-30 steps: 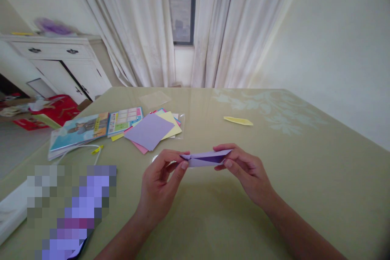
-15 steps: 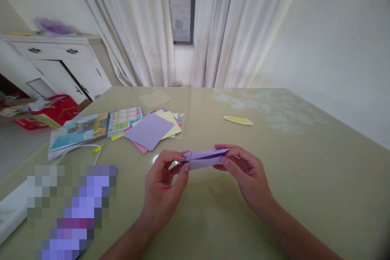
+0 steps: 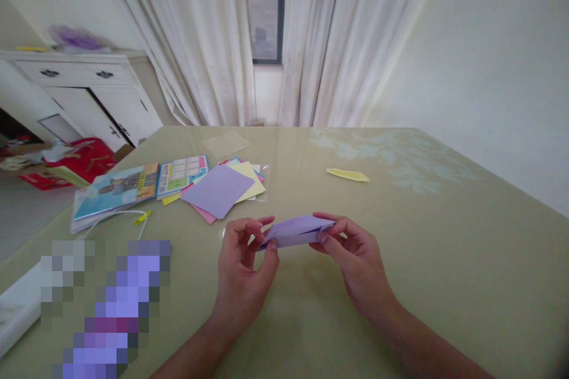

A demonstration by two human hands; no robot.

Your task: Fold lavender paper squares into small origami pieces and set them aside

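A narrow folded piece of lilac paper [image 3: 296, 231] is held just above the olive-green table [image 3: 444, 260], between both hands. My left hand [image 3: 243, 266] pinches its left tip between thumb and fingers. My right hand [image 3: 353, 257] pinches its right end the same way. The paper is long and pointed, with a crease along its length.
A stack of coloured paper sheets [image 3: 222, 189] with a lilac sheet on top lies to the left, beside booklets [image 3: 133, 186] and a white cable [image 3: 115, 216]. A small folded yellow paper [image 3: 347, 175] lies further back. A white cabinet [image 3: 84, 95] and curtains [image 3: 213, 41] stand behind the table.
Both hands have drawn slightly closer together and toward me. The lilac paper has tilted, its left tip lower and its crease closed more than a second ago.
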